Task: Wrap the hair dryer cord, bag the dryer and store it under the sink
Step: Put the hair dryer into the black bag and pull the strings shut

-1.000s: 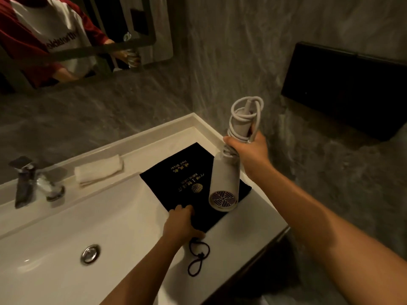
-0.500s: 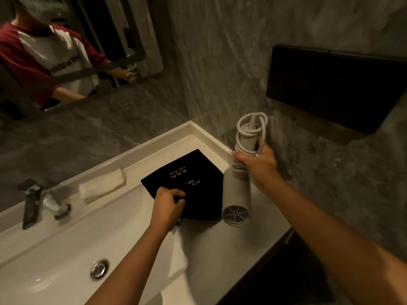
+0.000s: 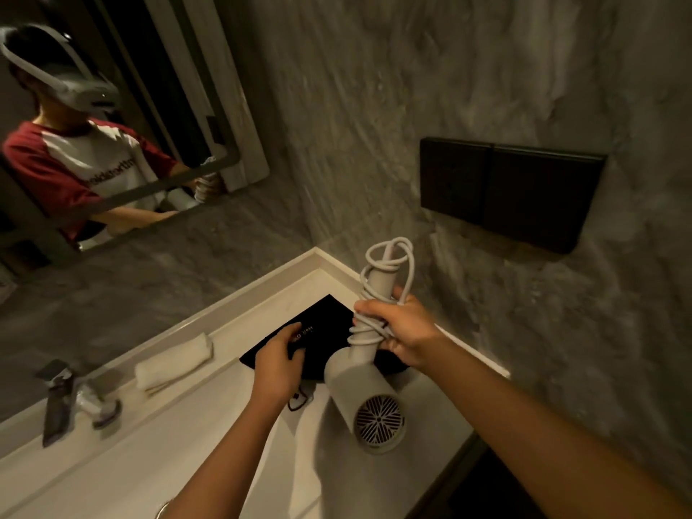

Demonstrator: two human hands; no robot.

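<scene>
Where the grey stone-look walls meet in a corner at 12 o'clock, a white bench (image 3: 374, 492) with a raised rim runs from 8 o'clock up toward that corner, its basin sunk into the lower left. A mirror (image 3: 224, 106) hangs on the wall at 10 o'clock, showing a person in a red-and-white shirt with a headset on. A black panel (image 3: 513, 192) is fixed to the wall at 2 o'clock. At 8 o'clock a dark, chrome-based faucet (image 3: 63, 398) stands on the back ledge, and a folded white towel (image 3: 174, 363) lies just beside it toward 9 o'clock.

A black bag (image 3: 329, 331) with gold lettering lies flat on the bench near the centre, its drawstring (image 3: 299, 400) trailing off the near edge. The left hand (image 3: 279, 363) rests on the bag's near corner, fingers curled down onto the fabric, seemingly pinching it.

The right hand (image 3: 402, 331) is closed around the handle of the hair dryer (image 3: 359, 391), held above the bench just right of the bag. The cord (image 3: 389, 264) is coiled round the handle, loops standing out past its tip. The handle's long axis points up toward 12 o'clock, slightly tilted to 1; the barrel angles down toward 5 o'clock, its round rear grille facing the camera.
</scene>
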